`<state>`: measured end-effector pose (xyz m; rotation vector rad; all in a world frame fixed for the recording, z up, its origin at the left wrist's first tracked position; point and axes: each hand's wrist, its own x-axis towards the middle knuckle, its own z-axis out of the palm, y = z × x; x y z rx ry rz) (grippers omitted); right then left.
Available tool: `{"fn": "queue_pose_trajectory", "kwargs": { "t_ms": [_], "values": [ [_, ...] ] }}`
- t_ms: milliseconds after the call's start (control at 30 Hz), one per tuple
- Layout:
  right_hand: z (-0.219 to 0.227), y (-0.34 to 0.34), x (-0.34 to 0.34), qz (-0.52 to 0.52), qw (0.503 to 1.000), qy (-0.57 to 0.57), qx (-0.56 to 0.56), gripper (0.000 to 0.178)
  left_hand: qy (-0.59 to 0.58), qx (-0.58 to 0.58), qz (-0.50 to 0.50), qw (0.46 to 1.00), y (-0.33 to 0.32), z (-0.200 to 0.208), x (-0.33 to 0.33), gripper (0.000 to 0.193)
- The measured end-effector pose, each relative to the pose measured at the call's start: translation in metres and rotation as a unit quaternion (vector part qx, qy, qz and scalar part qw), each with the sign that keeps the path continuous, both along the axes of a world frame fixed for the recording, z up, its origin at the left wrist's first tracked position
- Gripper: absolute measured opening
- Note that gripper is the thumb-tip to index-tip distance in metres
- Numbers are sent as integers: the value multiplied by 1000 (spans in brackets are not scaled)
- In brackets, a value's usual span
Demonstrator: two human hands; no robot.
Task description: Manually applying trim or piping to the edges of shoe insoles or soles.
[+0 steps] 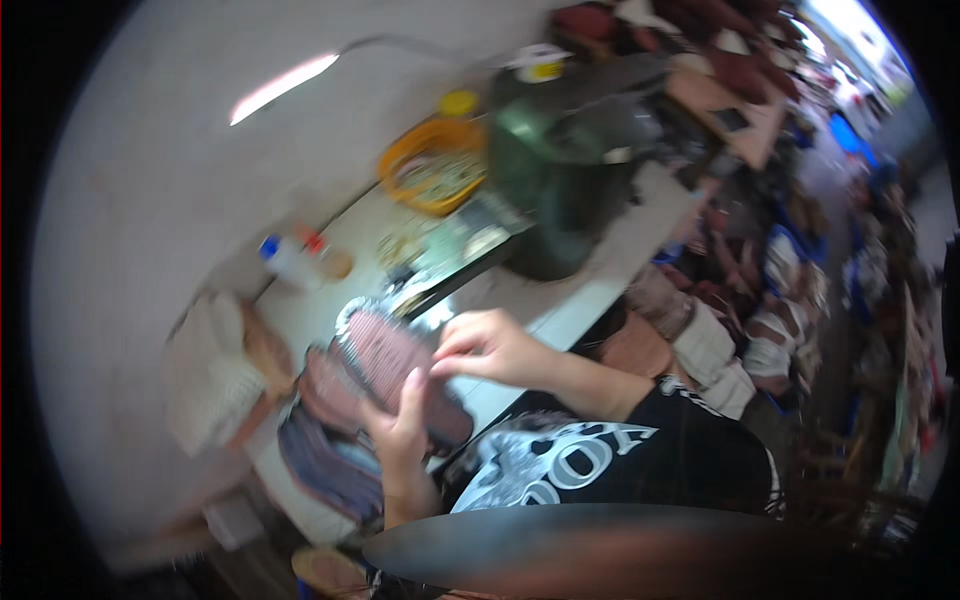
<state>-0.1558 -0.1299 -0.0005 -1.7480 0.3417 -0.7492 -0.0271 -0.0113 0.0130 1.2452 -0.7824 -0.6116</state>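
My left hand (402, 430) grips a reddish-brown textured piece (385, 350), rounded at its far end like a shoe upper, with its thumb raised on the near side. Close to that thumb, my right hand (490, 350) has its fingertips pinched together at the right edge of the piece. Whatever lies in the pinch is too small and blurred to make out. More reddish-brown pieces (330, 388) rest just left of my left hand, beside a dark bluish stack (325, 460).
A large dark green sewing machine (570, 150) stands beyond my hands on the white table (570, 325). Behind are an orange basket (432, 207) and a white bottle with blue cap (290, 262). Pale stacked pieces (210, 370) stand left; piles of shoe parts (700, 345) lie right.
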Motion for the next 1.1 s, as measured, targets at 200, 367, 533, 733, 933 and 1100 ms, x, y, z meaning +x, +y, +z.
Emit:
{"fn": "queue_pose_trajectory", "kwargs": {
  "t_ms": [200,367,533,733,933,1100],
  "values": [
    [5,2,2,24,994,41,-100,14,-8,132,36,991,15,3,-5,41],
    [11,8,9,-59,951,189,-237,17,-97,145,23,984,7,21,-23,35],
    [9,16,21,-120,966,84,-212,16,-75,240,155,955,1,20,-27,38],
    [-19,16,38,10,979,-10,201,10,-31,174,115,978,10,-8,8,65],
    [5,13,29,25,993,-14,114,18,-14,186,87,978,0,-26,12,68],
    [-3,8,30,-1,999,-49,0,18,-2,203,95,975,5,-36,26,71]
  ]
}}
